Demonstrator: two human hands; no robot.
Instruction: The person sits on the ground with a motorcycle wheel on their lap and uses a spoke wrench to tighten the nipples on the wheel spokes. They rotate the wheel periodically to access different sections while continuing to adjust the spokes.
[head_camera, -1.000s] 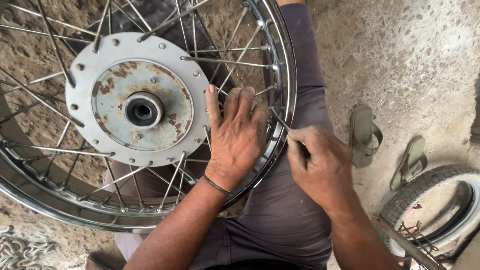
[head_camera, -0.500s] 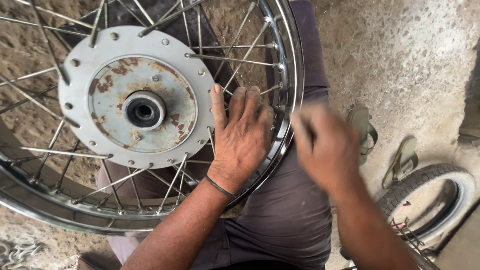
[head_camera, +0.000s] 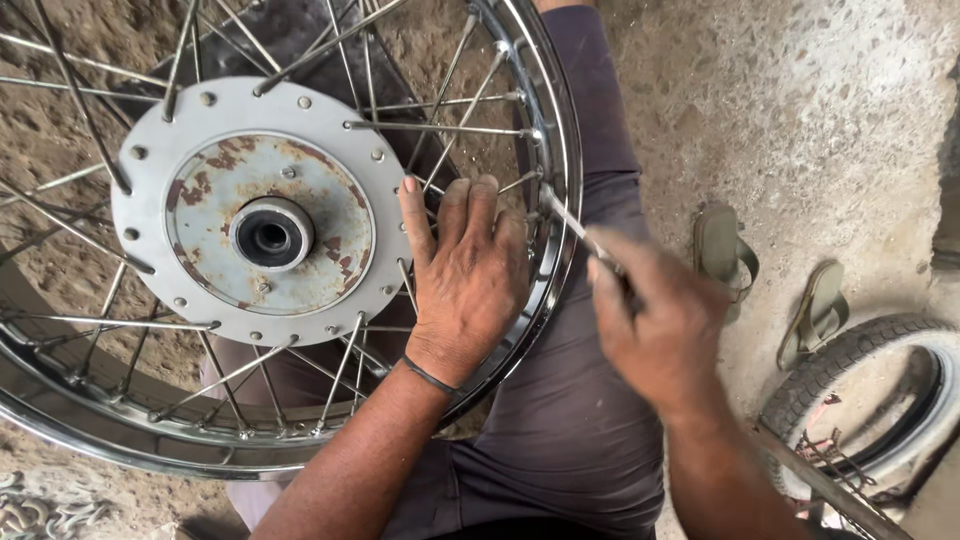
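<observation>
A spoked motorcycle wheel (head_camera: 560, 240) with a chrome rim lies across my lap. Its grey hub plate (head_camera: 260, 215) is rust-stained around a dark centre hole. My left hand (head_camera: 465, 275) rests flat on the spokes to the right of the hub, fingers together and pointing up. My right hand (head_camera: 655, 320) is outside the rim on the right, closed around a thin metal tool (head_camera: 575, 225). The tool's tip touches the rim's inner edge near a spoke end. My hand hides the tool's handle.
A pair of sandals (head_camera: 725, 250) lies on the concrete floor to the right. A tyre (head_camera: 860, 400) lies at the lower right with a metal bar (head_camera: 830, 490) across it. A chain (head_camera: 40, 510) sits at the bottom left on dirt.
My right hand lifted away from the rim, then came back with the thin tool set against the rim. My left hand stayed on the spokes. The view shifted slightly.
</observation>
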